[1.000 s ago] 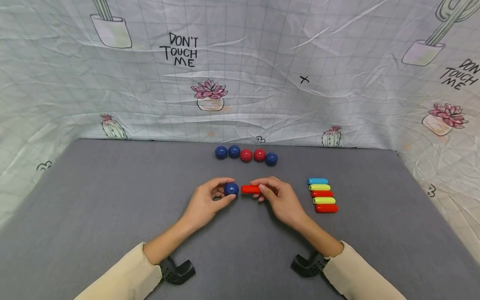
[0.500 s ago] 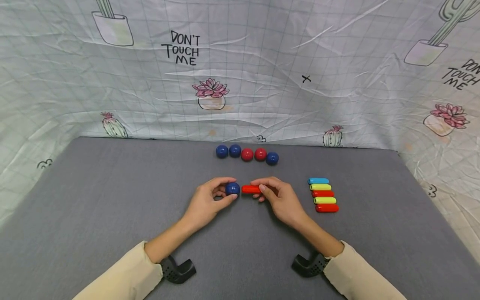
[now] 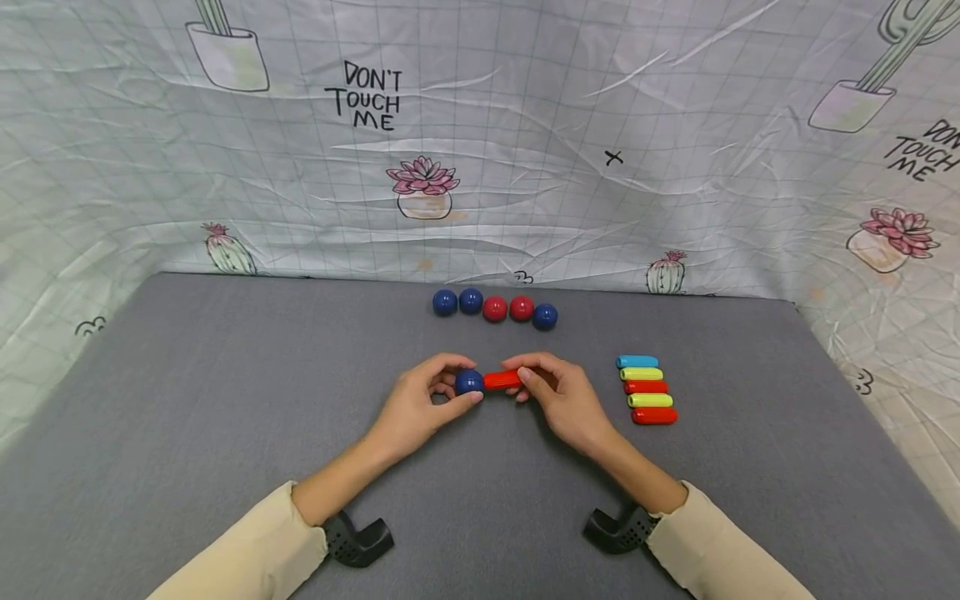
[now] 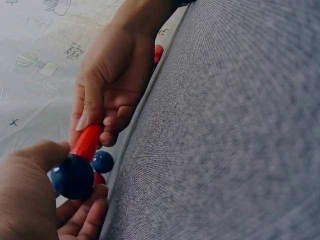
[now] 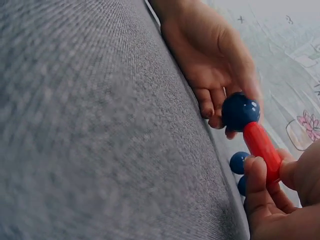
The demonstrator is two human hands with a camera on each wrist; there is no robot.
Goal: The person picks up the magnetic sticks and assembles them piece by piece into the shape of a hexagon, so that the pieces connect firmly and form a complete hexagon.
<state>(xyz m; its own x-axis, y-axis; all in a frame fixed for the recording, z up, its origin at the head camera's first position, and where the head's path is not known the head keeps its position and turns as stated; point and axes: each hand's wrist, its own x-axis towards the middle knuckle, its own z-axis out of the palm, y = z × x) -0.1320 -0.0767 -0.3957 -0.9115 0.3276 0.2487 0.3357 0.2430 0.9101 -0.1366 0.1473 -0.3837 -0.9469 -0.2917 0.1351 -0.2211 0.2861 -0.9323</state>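
Note:
My left hand (image 3: 422, 398) pinches a dark blue ball (image 3: 469, 382) between thumb and fingers near the middle of the table. Opposite it, my right hand (image 3: 562, 398) holds a short red rod (image 3: 501, 380) between thumb and fingertips, pointing left. In the head view the rod's free end meets the right side of the ball. Both wrist views show the red rod (image 5: 262, 148) end-on against the blue ball (image 4: 73, 176), the two in one line. Fingers of the right hand cover the rod's other end.
Behind the hands, blue balls (image 3: 445, 302) and red balls (image 3: 495, 309) stand in a row. To the right lies a stack of several rods: a blue rod (image 3: 637, 362), yellow rods (image 3: 642, 374) and red rods (image 3: 654, 416). A printed cloth (image 3: 525, 208) hangs behind the grey table (image 3: 225, 375).
My left hand has moved slightly right with the blue ball, closing the gap to the red rod, which now touches it. The rod has tilted a little; the right hand stays almost still.

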